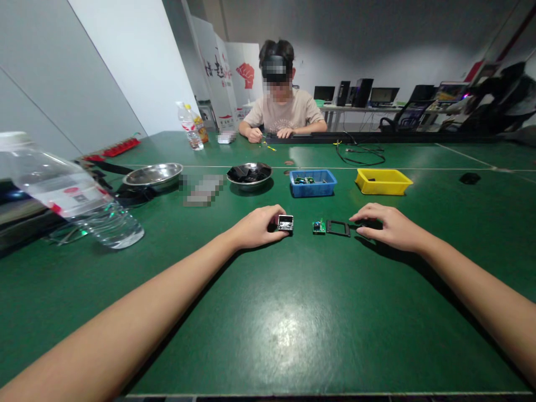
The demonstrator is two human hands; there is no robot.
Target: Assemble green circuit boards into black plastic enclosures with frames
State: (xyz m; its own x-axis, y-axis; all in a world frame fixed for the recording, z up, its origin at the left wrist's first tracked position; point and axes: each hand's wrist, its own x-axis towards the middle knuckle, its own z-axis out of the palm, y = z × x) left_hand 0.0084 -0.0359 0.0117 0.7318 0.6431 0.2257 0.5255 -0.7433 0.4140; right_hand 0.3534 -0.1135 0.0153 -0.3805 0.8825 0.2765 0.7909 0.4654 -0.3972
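Note:
My left hand (260, 228) grips a small open black box (286, 224) between thumb and fingers, its open side facing me and its rim looking pale. Just right of it on the green table lies a small green circuit board (319, 227) with dark parts on top. A black rectangular frame (338, 228) lies flat beside the board, close against it. My right hand (387, 226) rests right of the frame, thumb and fingers apart and holding nothing. Its fingertips are very near the frame's right edge; whether they touch it I cannot tell.
Behind my hands stand a steel bowl of black pieces (250, 176), a blue bin (312, 184) of circuit boards and a yellow bin (384, 183). At left are a steel dish (153, 175) and a large water bottle (71, 190). A person (285, 111) sits opposite, hands on the table.

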